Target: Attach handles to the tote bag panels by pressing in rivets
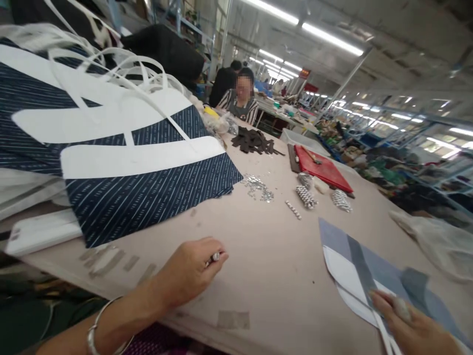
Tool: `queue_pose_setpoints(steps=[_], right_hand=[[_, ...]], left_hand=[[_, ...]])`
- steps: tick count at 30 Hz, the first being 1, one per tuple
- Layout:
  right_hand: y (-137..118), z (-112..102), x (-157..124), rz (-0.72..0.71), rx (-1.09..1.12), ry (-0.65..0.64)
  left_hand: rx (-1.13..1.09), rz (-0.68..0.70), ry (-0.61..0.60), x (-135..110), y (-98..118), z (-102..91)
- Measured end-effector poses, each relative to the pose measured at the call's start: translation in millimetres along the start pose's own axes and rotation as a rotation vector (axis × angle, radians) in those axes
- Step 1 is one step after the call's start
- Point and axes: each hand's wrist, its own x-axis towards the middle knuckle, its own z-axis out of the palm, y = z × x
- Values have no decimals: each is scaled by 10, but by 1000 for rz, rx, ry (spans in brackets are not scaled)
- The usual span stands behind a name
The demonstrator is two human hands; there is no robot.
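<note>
On the table (258,236), near edge: left hand (192,271) pinching small metal piece (215,256).
Right hand (410,325): fingers together, flat on grey bag panel (354,266).
Behind: striped bags (148,192).

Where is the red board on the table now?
Head view: the red board lies toward the right of the table, just behind the silver bundles.

A long beige counter (281,256) runs deep into a large workshop hall, where a person in a striped top (242,101) sits at its far end. Rows of fluorescent tubes (332,42) line the grey ceiling, and crowded metal racks (406,153) stand along the right.
</note>
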Motion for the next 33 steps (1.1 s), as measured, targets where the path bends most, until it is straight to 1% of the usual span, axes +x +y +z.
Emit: queue_pose_setpoints(steps=[1, 2, 4, 5, 6, 7, 8, 9, 11, 13, 16, 20, 22, 25, 28, 30, 31, 33], right_hand=[[-388, 88, -60, 8, 86, -84], [-803, 170, -144, -19, 218, -112], [-1631, 317, -332, -174, 485, -208], [-2002, 379, -416, -270, 578, -261], [-2325, 432, -484, -344, 654, -274], [-2590, 476, -536, -434, 714, -306], [-2798, 512, -569, -516, 761, -310], [-2952, 544, -585, -590, 790, -306], [-3135, 603, -578, -712, 800, -276], [-3217, 665, -544, -784, 756, -246], [-3279, 752, -505, -842, 668, -213], [-3363, 825, -508, -919, 587, -100], [-3419, 845, -514, -901, 580, -89], [-3528, 874, -507, -831, 610, -115], [-3642, 918, -455, -785, 638, -53], [-3698, 948, -384, -749, 686, -38], [-3715, 958, -342, -702, 719, -55], [-3723, 961, -261, -540, 779, -113]], left_hand=[[16, 18, 5, 1, -3, 6], [34, 29, 8, -2, -12, 12], [69, 42, 15, -14, -38, 16], [86, 44, 21, -21, -50, 10], [101, 44, 21, -28, -61, -3], [113, 42, 12, -35, -70, -23], [119, 38, -5, -42, -79, -47], [122, 28, -28, -49, -89, -74], [126, -7, -71, -64, -118, -126], [140, -37, -84, -78, -165, -164], [161, -56, -80, -93, -242, -196], [115, -115, -94, -88, -300, -254], [98, -145, -105, -71, -318, -296], [134, -153, -104, -44, -350, -345], [163, -123, -70, -24, -367, -370], [162, -90, -51, 13, -369, -402], [166, -79, -31, 52, -374, -435], [206, -105, 55, 195, -412, -565]])
